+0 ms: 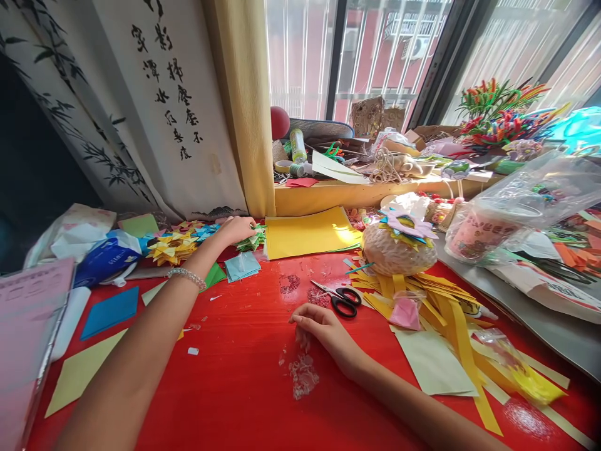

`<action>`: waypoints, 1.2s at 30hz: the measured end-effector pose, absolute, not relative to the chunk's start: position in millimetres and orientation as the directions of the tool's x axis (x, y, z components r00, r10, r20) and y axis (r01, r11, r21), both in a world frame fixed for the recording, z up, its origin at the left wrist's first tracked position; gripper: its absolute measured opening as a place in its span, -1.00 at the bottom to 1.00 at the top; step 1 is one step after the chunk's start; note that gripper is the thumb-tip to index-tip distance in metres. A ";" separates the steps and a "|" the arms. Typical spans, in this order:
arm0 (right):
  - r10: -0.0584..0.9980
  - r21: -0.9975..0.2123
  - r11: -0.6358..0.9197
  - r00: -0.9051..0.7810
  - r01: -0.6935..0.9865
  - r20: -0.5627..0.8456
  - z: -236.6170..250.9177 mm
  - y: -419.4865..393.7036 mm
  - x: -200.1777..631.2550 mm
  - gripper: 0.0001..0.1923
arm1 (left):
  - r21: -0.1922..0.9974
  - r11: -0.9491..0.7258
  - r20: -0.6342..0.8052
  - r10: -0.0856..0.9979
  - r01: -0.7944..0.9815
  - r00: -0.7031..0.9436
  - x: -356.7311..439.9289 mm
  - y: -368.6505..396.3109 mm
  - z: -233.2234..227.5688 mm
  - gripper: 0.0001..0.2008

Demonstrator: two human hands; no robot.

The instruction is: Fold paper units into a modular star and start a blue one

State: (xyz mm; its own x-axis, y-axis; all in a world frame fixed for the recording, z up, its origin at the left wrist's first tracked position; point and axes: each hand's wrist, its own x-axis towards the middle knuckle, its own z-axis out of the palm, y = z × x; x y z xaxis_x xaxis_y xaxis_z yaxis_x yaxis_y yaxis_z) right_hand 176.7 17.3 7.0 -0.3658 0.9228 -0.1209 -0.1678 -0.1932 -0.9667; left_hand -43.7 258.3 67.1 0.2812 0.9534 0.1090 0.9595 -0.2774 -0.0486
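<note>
Stretched to the back of the red table (225, 376), my left hand (237, 229) has its fingers bent down at a pile of folded green paper pieces (253, 240). Most of its fingertips are hidden, so any grip cannot be made out. Yellow folded paper stars (173, 247) lie left of that wrist, and light blue paper squares (242, 267) lie below the hand. My right hand (323, 332) is curled at mid-table, thumb and forefinger together; whatever is in them is too small to name. Just below it lies a small heap of clear bits (303, 376). Black-handled scissors (342, 299) rest beyond it.
Yellow paper sheets (312, 233) lie at the back. To the right stand a netted round object (399, 247) topped with paper petals, yellow paper strips (462, 341) and a bagged pink cup (486, 232). A blue tissue pack (107, 258) is at left. Craft supplies crowd the windowsill (338, 191).
</note>
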 end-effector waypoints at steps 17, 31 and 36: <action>0.919 -0.971 -0.187 -0.377 -0.150 -0.118 6.4 17.1 176.5 -0.77 | -0.214 -0.232 -0.081 0.972 0.949 0.220 -21.4 255.6 69.3 -0.70; 0.917 -0.975 -0.179 -0.382 -0.133 -0.116 6.2 17.4 177.1 -0.81 | -0.196 -0.050 -0.034 0.998 0.979 0.045 1.7 256.4 80.5 -0.57; 0.918 -0.975 -0.180 -0.379 -0.129 -0.120 7.5 17.1 177.2 -0.81 | -0.204 -0.028 -0.030 0.999 0.979 0.022 6.0 258.4 76.6 -0.58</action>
